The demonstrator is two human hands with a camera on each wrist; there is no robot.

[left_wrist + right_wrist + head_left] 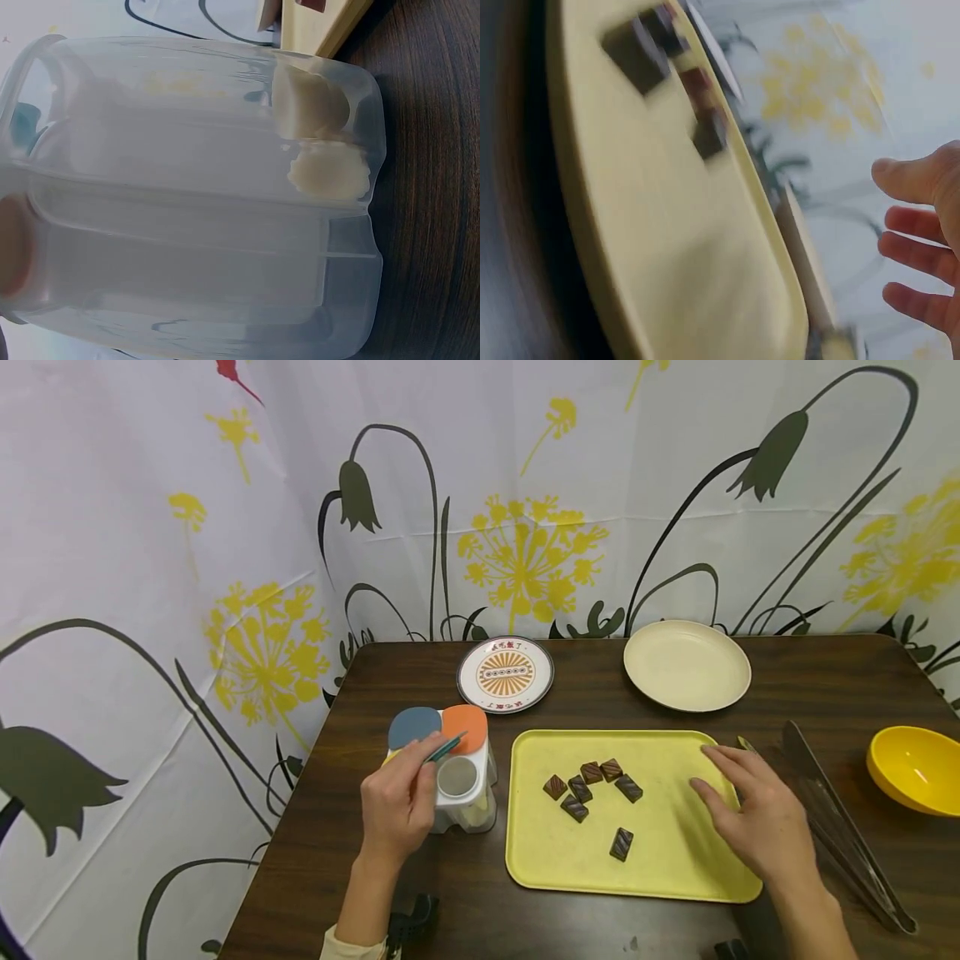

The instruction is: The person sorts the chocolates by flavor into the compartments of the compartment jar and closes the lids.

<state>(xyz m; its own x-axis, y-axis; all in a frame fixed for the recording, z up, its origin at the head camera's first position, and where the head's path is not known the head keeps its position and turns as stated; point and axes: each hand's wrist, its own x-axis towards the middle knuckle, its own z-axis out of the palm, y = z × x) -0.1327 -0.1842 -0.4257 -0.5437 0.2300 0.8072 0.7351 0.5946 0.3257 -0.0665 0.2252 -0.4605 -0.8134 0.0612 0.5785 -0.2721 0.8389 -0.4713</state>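
Note:
My left hand (397, 797) pinches a teal lid (447, 747), seen nearly edge-on, over a clear container with several compartments (480, 806). A blue lid (414, 727) and an orange lid (467, 723) cover two compartments; a round opening (457, 775) shows uncovered at the front right. Pale whitish pieces (330, 171) lie at the container's bottom. My right hand (765, 814) hovers with fingers spread over the right end of a yellow tray (675, 868), holding nothing. Several striped dark chocolates (575, 808) lie on the tray, mostly grouped at its upper left.
Behind the tray stand a white patterned plate (487, 693) and a cream oval plate (686, 666). Metal tongs (855, 835) lie right of the tray, beyond my right hand, and a yellow bowl (915, 772) sits farther right. A flowered cloth (600, 468) hangs behind the table.

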